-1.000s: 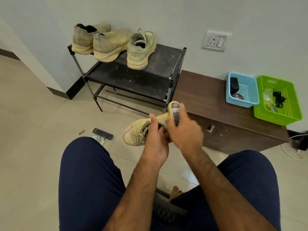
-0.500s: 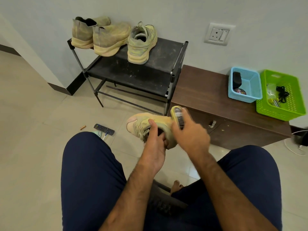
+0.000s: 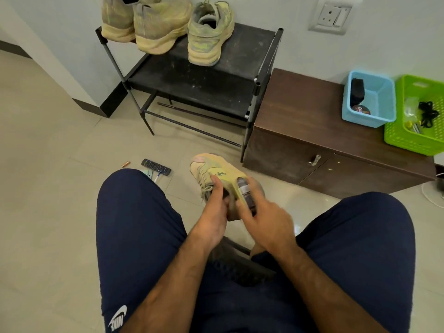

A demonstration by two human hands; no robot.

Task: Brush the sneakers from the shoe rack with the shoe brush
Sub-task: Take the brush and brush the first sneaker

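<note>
1. Between the person's knees, lifted clear of the floor, the sneaker is held with its toe pointing away toward the shoe rack. It is probably kept in the air so the brush can reach its side and loosened dirt drops downward.
2. The left hand grips the sneaker at the collar. Its thumb presses on the upper just beside the laces. The other fingers are out of sight, likely tucked into the opening to brace the sneaker against each stroke.
3. The right hand holds the shoe brush, fingers curled over its back, pressing it against the heel end of the sneaker. This hand is blurred, so the exact line of contact is hard to tell.
4. Three more dusty shoes stand on the rack's top shelf, heels toward the person and well apart from the hands. I judge them not yet brushed. The frame edge cuts off the tops of the two on the left.
5. Hidden or unclear:
   - The bristles and the sneaker's heel are covered by the hands.
   - A dark object below the forearms, between the thighs, cannot be identified.
   - What lies in the blue basket and the green basket on the wooden cabinet is too small to name.
</note>
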